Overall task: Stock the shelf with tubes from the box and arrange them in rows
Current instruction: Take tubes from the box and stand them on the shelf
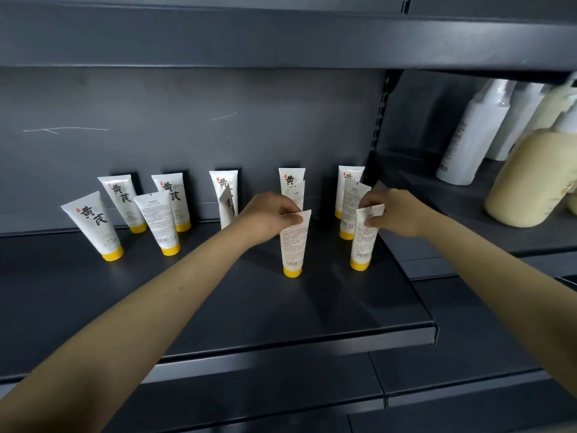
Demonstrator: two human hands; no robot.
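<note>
The person stands before a dark grey shelf (249, 310) with both bare arms stretched out over it. The left hand (270, 215) pinches the flat crimped top of the middle front tube (293, 245), fingers curled round its upper edge. This tube stands upright on its yellow cap, printed back facing out. The right hand (395, 214) likewise grips the top of the right front tube (362, 242), which stands cap-down near the shelf's right edge and leans slightly.

Behind them more white tubes with yellow caps stand in loose rows. The far-left tube (93, 228) tilts to the left with its bold black characters showing, and the turned tube (157, 221) beside it shows small print. Along the back panel (187, 120) further tubes stand spaced apart, some partly hidden by the hands.

On the neighbouring shelf bay to the right stand a white bottle (474, 135) and a cream bottle (527, 182), blurred at the picture's edge.
</note>
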